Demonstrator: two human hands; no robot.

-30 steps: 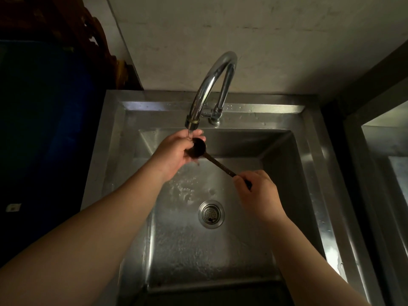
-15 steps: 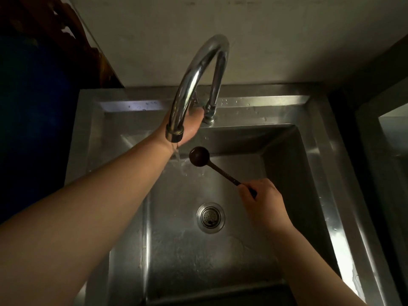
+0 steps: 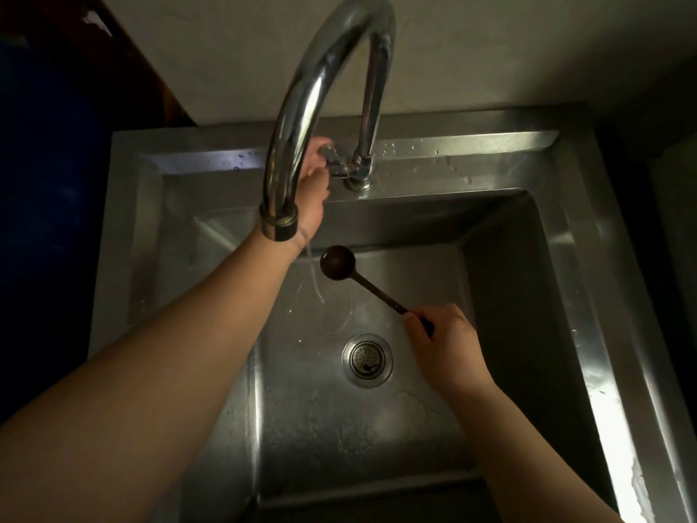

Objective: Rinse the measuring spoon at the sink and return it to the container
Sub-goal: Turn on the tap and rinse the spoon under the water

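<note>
Dimly lit steel sink (image 3: pixel 528 152); right hand (image 3: pixel 449 343) clamps spoon (image 3: pixel 337 263); left hand (image 3: pixel 313 183) grips tap handle (image 3: pixel 333 160).

hands 2 (image 3: pixel 315 190) (image 3: pixel 445 343) | measuring spoon 1 (image 3: pixel 337 263) | faucet 1 (image 3: pixel 320 88) | sink 1 (image 3: pixel 565 258) | drain 1 (image 3: pixel 367 360)

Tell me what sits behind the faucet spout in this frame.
The left hand reaches behind the faucet spout, its fingers at the tap handle by the base. The spout covers part of the hand, so the exact grip cannot be seen.
</note>
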